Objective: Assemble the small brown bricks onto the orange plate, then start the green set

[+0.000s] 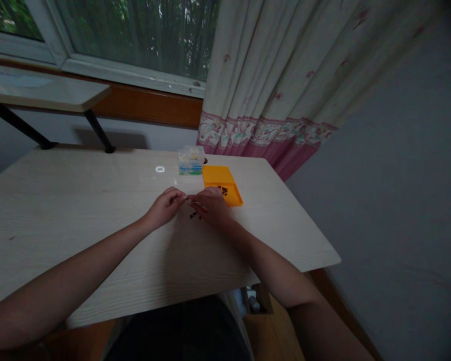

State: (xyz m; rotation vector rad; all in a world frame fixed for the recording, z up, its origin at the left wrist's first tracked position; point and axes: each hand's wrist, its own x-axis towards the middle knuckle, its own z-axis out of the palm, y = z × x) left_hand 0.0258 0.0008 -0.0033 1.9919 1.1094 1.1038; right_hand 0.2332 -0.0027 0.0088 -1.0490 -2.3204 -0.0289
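Both of my hands meet over the middle of a pale wooden table (78,220). My left hand (166,204) is closed in a pinch on something too small to name. My right hand (209,204) is also pinched shut, fingertips touching those of the left. A few small dark beads (194,215) lie on the table just under my right hand. Right behind my right hand sits an orange tray (217,178) with several dark beads (223,189) in it.
A small clear plastic box (190,160) with coloured contents stands left of the orange tray. A raised shelf (41,93) on black legs is at the back left under the window. A curtain (285,90) hangs behind the table's right side. The table's right edge drops off near the grey wall.
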